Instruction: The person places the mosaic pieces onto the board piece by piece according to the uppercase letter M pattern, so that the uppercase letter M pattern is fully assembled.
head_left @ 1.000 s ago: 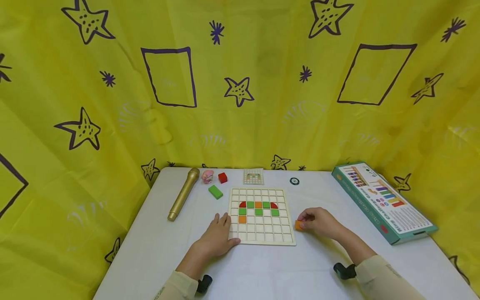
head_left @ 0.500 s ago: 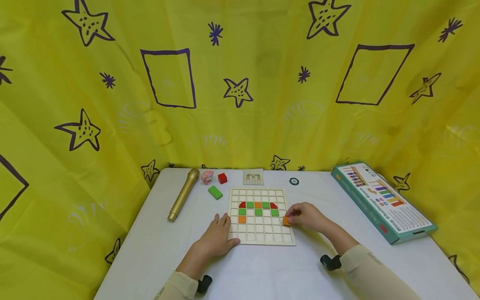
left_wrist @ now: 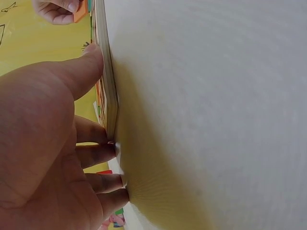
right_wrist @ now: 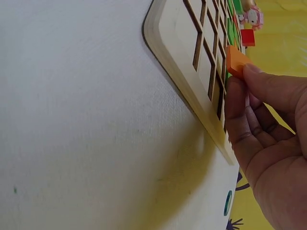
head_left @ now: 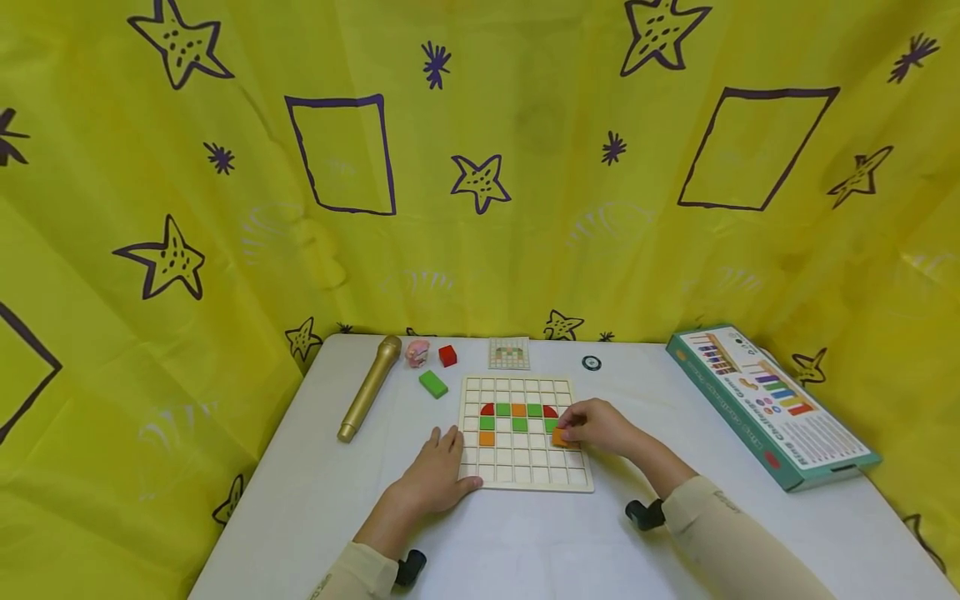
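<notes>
My right hand (head_left: 603, 427) pinches an orange square block (head_left: 558, 437) between thumb and fingers, over the right side of the wooden grid board (head_left: 525, 477). In the right wrist view the orange block (right_wrist: 235, 61) is tilted against the board's cells. Red, green and orange pieces fill several cells, with an orange piece (head_left: 487, 438) in the left part. My left hand (head_left: 433, 473) lies with straight fingers along the board's left edge, its thumb at the near left corner. In the left wrist view those fingers (left_wrist: 96, 155) touch the table beside the board.
Behind the board lie a small pattern card (head_left: 508, 353), a red cube (head_left: 447, 356), a green block (head_left: 432, 384), a pink figurine (head_left: 417, 353) and a round disc (head_left: 592, 363). A gold microphone (head_left: 369, 389) lies left; a game box (head_left: 772, 404) lies right.
My right hand has moved left with the orange block, from beside the board to over its right-hand cells. My left hand has stayed at the board's left edge.
</notes>
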`<action>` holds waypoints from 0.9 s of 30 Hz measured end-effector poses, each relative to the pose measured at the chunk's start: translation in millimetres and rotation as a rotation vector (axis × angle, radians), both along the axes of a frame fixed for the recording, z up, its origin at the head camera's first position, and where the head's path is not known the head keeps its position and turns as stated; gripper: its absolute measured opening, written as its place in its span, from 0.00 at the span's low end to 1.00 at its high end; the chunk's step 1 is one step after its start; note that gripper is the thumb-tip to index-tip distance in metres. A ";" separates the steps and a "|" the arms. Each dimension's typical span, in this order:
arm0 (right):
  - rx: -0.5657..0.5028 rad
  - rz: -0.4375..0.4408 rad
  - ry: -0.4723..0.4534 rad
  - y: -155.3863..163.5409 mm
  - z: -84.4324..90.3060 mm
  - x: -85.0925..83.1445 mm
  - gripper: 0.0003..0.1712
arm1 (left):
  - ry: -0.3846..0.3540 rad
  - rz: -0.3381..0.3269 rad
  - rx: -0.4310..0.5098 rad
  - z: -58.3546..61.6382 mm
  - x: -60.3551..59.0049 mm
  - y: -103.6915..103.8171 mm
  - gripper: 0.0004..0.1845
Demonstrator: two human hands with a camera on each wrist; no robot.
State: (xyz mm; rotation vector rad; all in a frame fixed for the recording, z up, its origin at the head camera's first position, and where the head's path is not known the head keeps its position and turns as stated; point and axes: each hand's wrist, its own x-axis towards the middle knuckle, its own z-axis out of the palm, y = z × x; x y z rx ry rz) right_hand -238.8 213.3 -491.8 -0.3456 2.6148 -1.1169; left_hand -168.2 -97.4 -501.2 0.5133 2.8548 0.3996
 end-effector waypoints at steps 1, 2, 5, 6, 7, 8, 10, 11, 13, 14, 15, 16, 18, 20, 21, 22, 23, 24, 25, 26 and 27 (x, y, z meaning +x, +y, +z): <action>-0.001 0.003 -0.002 -0.6 -0.6 -0.3 0.03 | 0.002 -0.002 0.000 0.5 0.6 0.2 0.47; -0.004 0.003 -0.008 -1.1 -1.2 -0.6 0.02 | 0.003 -0.003 0.000 0.8 1.1 0.3 0.47; 0.004 0.016 -0.014 -2.0 -2.3 -1.2 0.02 | 0.007 -0.006 0.000 1.7 2.6 0.7 0.47; 0.005 0.021 -0.018 -2.2 -2.5 -1.4 0.02 | 0.008 -0.008 0.000 1.7 2.7 0.8 0.47; 0.010 0.024 -0.017 -2.6 -1.8 -1.2 0.02 | 0.009 -0.010 0.001 1.9 2.9 1.0 0.47; 0.013 0.026 -0.020 -3.0 -1.4 -1.0 0.02 | 0.009 -0.011 0.000 2.1 3.0 1.2 0.47; 0.018 0.032 -0.019 -4.1 0.1 -0.3 0.03 | 0.010 -0.014 -0.002 2.4 3.1 1.3 0.47; 0.024 0.036 -0.015 -4.5 0.8 0.1 0.03 | 0.011 -0.015 -0.003 2.5 3.1 1.3 0.47; 0.032 0.035 -0.014 -6.3 2.7 1.0 0.03 | 0.012 -0.016 -0.002 2.6 3.0 1.3 0.47; 0.038 0.036 -0.011 -7.0 3.4 1.6 0.03 | 0.013 -0.017 -0.004 2.3 2.9 1.2 0.47; 0.043 0.032 -0.012 -8.1 3.6 2.2 0.02 | 0.013 -0.018 -0.004 2.0 2.9 1.0 0.47; 0.047 0.028 -0.012 -9.1 3.9 2.7 0.02 | 0.015 -0.019 -0.005 1.6 2.7 0.8 0.47; 0.055 0.016 -0.016 -11.2 3.1 3.5 0.02 | 0.014 -0.019 -0.003 0.5 2.4 0.6 0.47; 0.066 0.004 -0.016 -12.9 1.9 3.9 0.03 | 0.011 -0.017 -0.001 -0.2 2.4 0.7 0.47; 0.072 -0.006 -0.020 -13.7 1.0 3.9 0.03 | 0.009 -0.016 0.000 -0.5 2.2 0.8 0.47; 0.080 -0.010 -0.016 -14.4 0.5 4.0 0.03 | 0.009 -0.015 0.000 -0.8 1.9 0.9 0.48; 0.088 -0.015 -0.012 -14.9 -0.3 3.9 0.03 | 0.009 -0.014 0.000 -0.8 1.7 1.0 0.48; 0.094 -0.023 -0.011 -15.2 -0.7 3.9 0.03 | 0.009 -0.012 0.000 -0.8 1.5 1.2 0.47; 0.097 -0.026 -0.006 -15.6 -1.1 3.9 0.03 | 0.009 -0.012 -0.002 -0.9 1.3 1.5 0.47; 0.096 -0.032 -0.003 -16.3 -1.6 4.4 0.03 | 0.009 -0.011 -0.002 -1.0 1.3 1.4 0.47; 0.096 -0.035 0.000 -17.0 -2.2 5.1 0.03 | 0.010 -0.010 -0.004 -1.1 1.4 1.3 0.47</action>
